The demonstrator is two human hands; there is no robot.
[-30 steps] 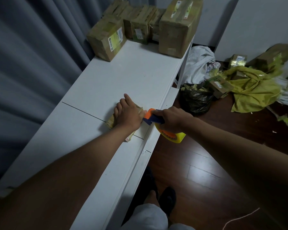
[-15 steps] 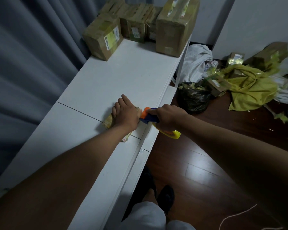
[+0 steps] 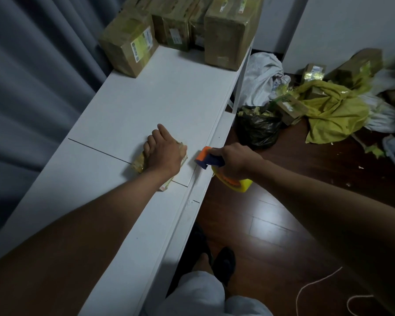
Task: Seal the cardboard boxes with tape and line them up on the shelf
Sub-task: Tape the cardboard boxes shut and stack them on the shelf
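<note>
4 taped boxes (image 3: 173, 26) are being kept at shelf (image 3: 132, 106) end. Small flat box (image 3: 140, 161) is being pressed by flat left hand (image 3: 164, 153); tape dispenser (image 3: 211, 163) is being gripped by right hand (image 3: 235, 161).

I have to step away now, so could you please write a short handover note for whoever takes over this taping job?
Left hand presses flat on the small box on the white shelf.
Right hand grips the tape dispenser, just off the box's right side.
Larger boxes stand at the shelf's far end.
More boxes lie on the floor among wrappings.
Left: finish this box, line it up, then tape the rest.
</note>
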